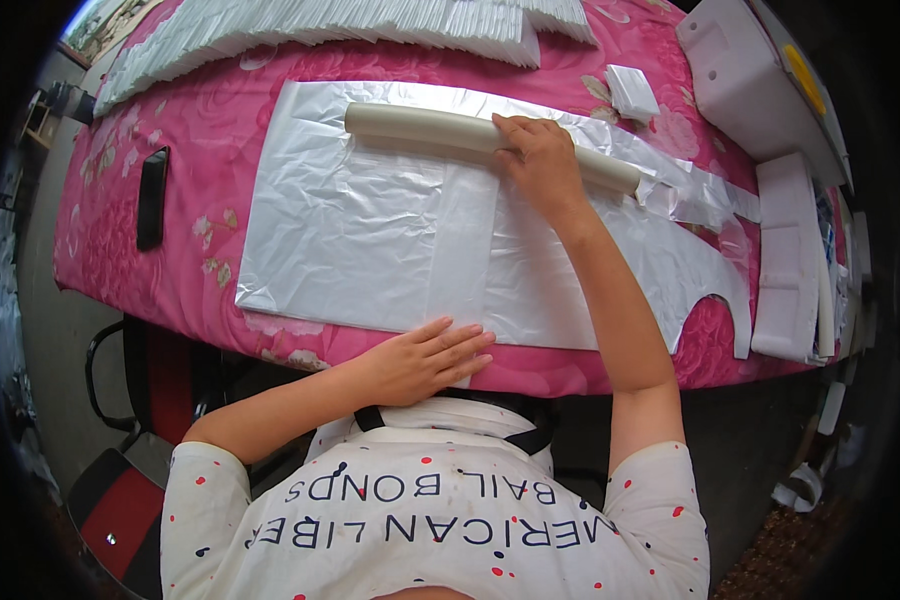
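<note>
A stack of thin white plastic bags [340, 230] with cut-out handles at its right end lies on the table. Across its far part rests a long cream tube [410, 122]. My right hand [540, 160] reaches over the tube near its middle, fingers on the far side and thumb on the near side. A narrow, folded translucent strip of plastic [462, 240] runs from the tube toward the front edge. There my left hand [432, 360] lies flat, fingers extended and pointing right, at the near end of that strip.
A pink flowered cloth [110, 220] covers the table. Folded white packets [370, 30] line the back, with one small bundle [632, 93] apart. A black phone [152, 198] lies left. White foam boxes [740, 70] stand right. Red-and-black chairs [120, 515] are at the lower left.
</note>
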The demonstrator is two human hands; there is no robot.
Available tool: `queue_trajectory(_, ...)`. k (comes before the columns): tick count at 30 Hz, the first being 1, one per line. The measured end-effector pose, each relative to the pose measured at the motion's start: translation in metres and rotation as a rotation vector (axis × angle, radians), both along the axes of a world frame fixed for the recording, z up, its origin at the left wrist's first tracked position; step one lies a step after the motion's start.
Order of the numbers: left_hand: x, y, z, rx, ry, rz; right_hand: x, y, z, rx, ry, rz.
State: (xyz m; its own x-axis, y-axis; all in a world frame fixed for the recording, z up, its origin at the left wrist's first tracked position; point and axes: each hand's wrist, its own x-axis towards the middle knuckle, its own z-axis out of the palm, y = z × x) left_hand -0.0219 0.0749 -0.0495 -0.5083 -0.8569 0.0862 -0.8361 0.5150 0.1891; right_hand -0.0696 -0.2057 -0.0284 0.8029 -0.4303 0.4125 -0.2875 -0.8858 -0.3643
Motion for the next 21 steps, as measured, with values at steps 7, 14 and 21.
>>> queue_trajectory(7,0.018,0.014,0.002,-0.053,0.271,-0.001,-0.033,0.039,0.009,0.041,-0.049,0.246)
queue_trajectory(14,0.028,0.013,0.006,-0.133,0.227,-0.084,-0.082,0.103,0.008,0.227,0.217,0.574)
queue_trajectory(21,0.029,0.011,0.013,-0.091,0.687,0.029,-0.078,0.113,0.002,0.137,0.112,0.418)
